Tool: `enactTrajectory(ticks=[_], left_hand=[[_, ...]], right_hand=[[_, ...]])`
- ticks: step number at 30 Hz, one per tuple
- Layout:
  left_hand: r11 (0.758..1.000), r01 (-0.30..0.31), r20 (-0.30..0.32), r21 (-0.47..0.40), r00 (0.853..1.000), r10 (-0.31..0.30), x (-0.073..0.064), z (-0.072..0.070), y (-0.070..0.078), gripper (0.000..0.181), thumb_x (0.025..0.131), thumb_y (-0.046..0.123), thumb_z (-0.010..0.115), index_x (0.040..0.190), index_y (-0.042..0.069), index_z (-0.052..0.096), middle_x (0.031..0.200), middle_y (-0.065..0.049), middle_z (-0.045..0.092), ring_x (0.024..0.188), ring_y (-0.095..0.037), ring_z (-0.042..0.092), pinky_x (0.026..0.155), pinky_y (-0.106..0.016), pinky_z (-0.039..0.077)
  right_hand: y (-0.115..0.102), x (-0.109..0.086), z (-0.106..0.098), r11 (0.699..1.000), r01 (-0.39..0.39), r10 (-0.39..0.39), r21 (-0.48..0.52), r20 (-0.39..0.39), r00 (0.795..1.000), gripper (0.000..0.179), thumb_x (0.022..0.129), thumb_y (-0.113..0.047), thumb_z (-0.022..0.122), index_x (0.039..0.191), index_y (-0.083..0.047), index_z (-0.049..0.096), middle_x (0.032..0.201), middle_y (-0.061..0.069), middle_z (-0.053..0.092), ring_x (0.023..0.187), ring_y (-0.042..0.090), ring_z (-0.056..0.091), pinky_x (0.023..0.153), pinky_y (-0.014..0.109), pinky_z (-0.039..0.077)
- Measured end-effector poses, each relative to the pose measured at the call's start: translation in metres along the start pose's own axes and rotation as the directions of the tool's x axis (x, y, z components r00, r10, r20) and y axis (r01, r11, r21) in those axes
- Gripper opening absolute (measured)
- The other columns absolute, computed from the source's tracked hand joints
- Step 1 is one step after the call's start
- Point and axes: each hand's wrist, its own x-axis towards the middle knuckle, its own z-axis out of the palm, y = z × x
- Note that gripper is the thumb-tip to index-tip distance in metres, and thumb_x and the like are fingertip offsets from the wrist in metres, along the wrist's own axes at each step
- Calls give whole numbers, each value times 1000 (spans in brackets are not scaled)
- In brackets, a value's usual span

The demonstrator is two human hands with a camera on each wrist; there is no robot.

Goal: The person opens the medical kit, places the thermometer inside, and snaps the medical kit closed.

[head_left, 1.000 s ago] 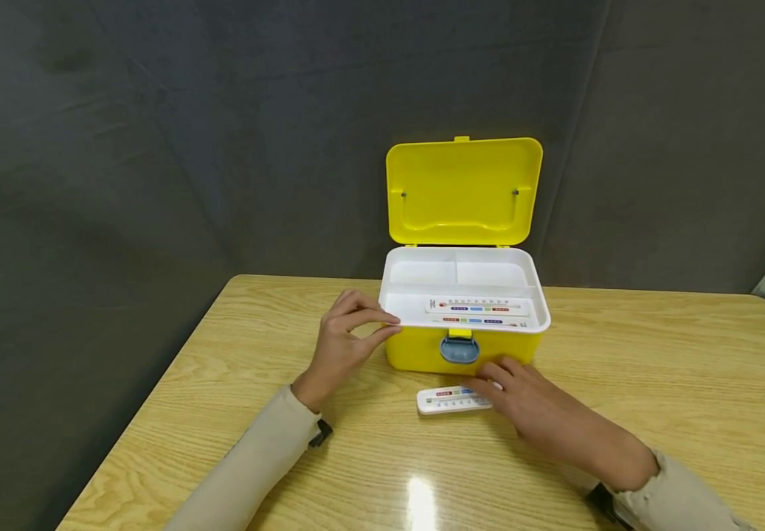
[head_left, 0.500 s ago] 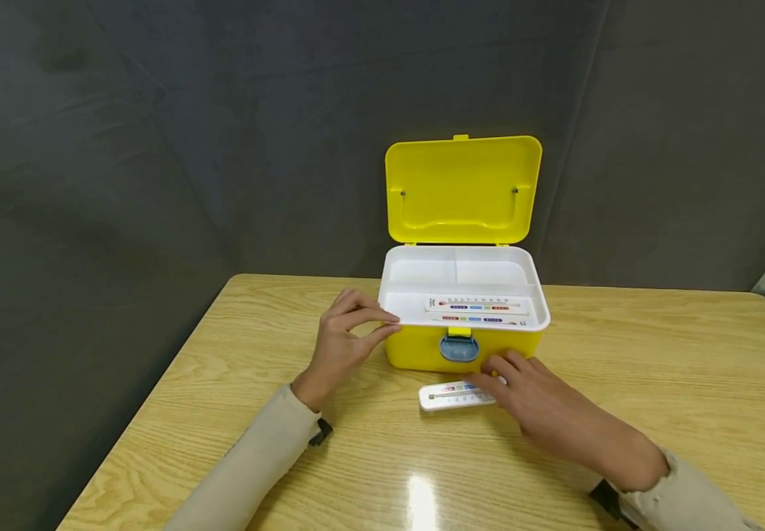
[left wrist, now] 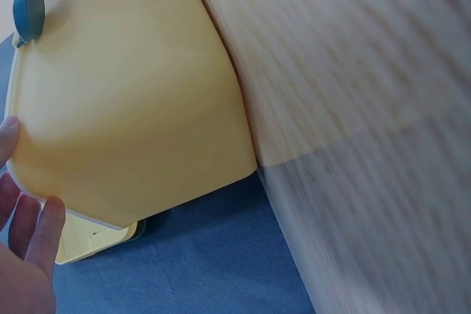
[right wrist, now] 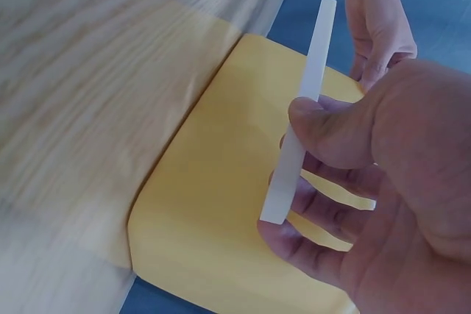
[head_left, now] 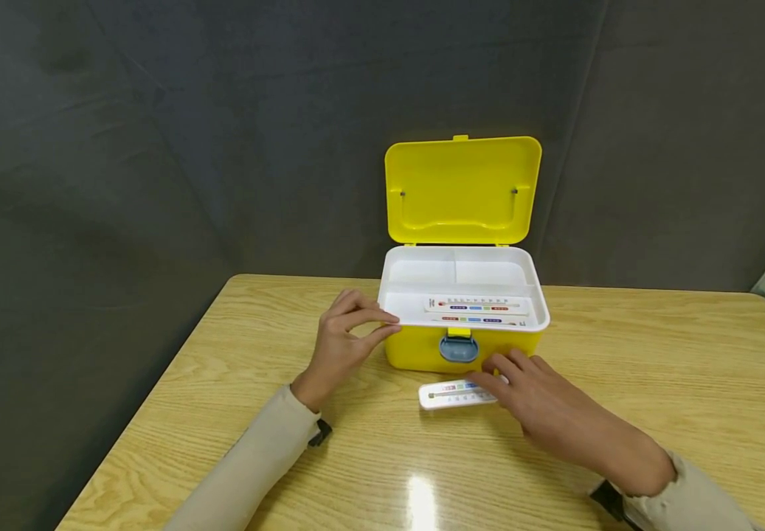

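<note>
A yellow storage box (head_left: 415,352) with a white inner tray (head_left: 405,304) stands on the table, its lid (head_left: 465,192) raised. My left hand (head_left: 345,335) pinches the tray's front left corner between thumb and fingers; the left wrist view shows the fingers (left wrist: 45,233) at that rim. Just in front of the box, my right hand (head_left: 544,402) grips the right end of a flat white thermometer (head_left: 455,396) with coloured bands. In the right wrist view the thermometer (right wrist: 294,152) appears edge-on, thumb on one face and fingertips behind. Two similar thermometers lie in the tray's front compartment.
Behind its divider, the tray has two smaller back compartments. A blue-grey latch (head_left: 459,348) hangs on the box's front. Wood-grain table (head_left: 276,324) surrounds the box, and a dark cloth backdrop (head_left: 289,147) rises behind the table's back edge.
The right hand has moved slightly right and up with the thermometer, whose left end shifted toward the box. My left hand stays on the tray's corner.
</note>
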Motion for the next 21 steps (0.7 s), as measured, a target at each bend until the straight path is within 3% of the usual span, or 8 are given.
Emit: enactTrajectory(ticks=[21], left_hand=[[1000,-24,-5,15,1000,24,0,0,0,13,76,5,84,88,8,81,84,-3,61,86,-17,54,74,-24,46]], right_hand=[[-4,-1,-13,998,-35,36,-51,26,999,62,81,3,79,134,-19,56,118,1,56,106,19,53,81,37,49]])
